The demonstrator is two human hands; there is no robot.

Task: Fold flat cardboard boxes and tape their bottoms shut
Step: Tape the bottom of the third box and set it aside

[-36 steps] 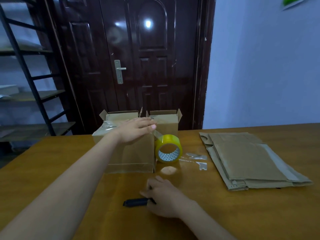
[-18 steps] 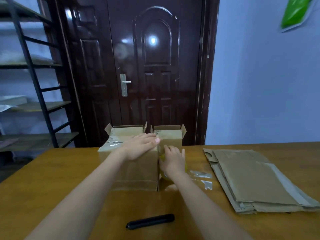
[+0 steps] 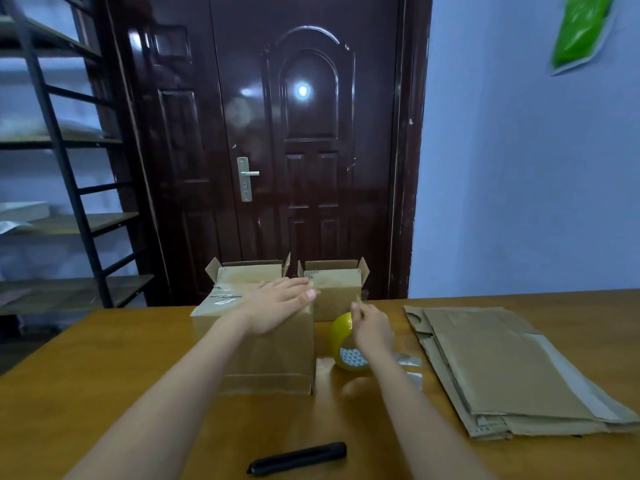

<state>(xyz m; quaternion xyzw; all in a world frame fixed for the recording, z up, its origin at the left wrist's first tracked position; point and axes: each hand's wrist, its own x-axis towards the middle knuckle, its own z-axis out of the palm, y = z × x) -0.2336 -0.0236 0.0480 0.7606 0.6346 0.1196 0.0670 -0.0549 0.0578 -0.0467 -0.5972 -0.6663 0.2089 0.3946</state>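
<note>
Dark door behind, wooden worktop (image 3: 104, 358) under both arms; taping step on the box bottom.

Left hand (image 3: 277, 304) lies flat, fingers straight, pressing the upturned box (image 3: 273, 362); right hand (image 3: 370, 327) pinches what looks like the tape end at the yellow tape roll (image 3: 341, 344) just beside the box; two finished boxes (image 3: 332, 289) behind, flat cardboard stack (image 3: 502, 368) to the right, black cutter (image 3: 298, 459) near me; next move, I judge: draw tape across the seam, keep the flaps pressed, then cut.
</note>
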